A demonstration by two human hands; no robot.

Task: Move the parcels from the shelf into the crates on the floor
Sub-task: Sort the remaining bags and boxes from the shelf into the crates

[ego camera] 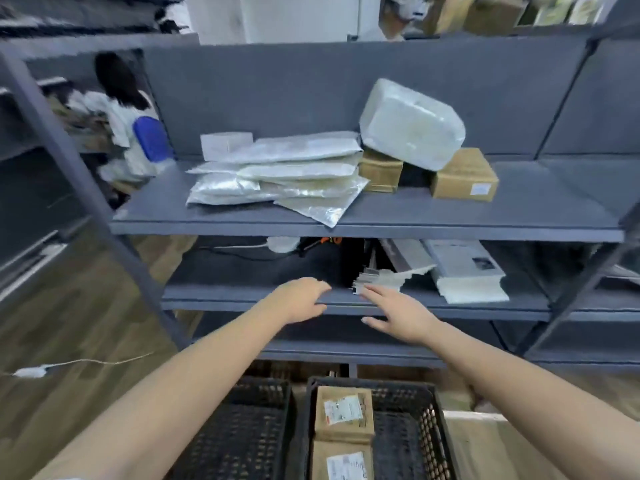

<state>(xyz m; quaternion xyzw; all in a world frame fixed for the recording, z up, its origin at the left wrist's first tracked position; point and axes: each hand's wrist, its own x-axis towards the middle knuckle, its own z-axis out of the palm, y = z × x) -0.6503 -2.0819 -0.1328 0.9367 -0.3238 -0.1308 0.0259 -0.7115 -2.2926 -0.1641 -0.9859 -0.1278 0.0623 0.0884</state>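
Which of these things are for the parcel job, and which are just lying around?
For the job: silver mailer bags, big white wrapped parcel, brown box, left crate, right crate, labelled boxes inside it, left hand, right hand, both empty.

Just lying about: white cable on the floor, papers on the lower shelf.

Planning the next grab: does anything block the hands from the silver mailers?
Nothing visible does. The left hand and right hand hover empty before the lower shelf; the silver mailers lie on the open shelf above.
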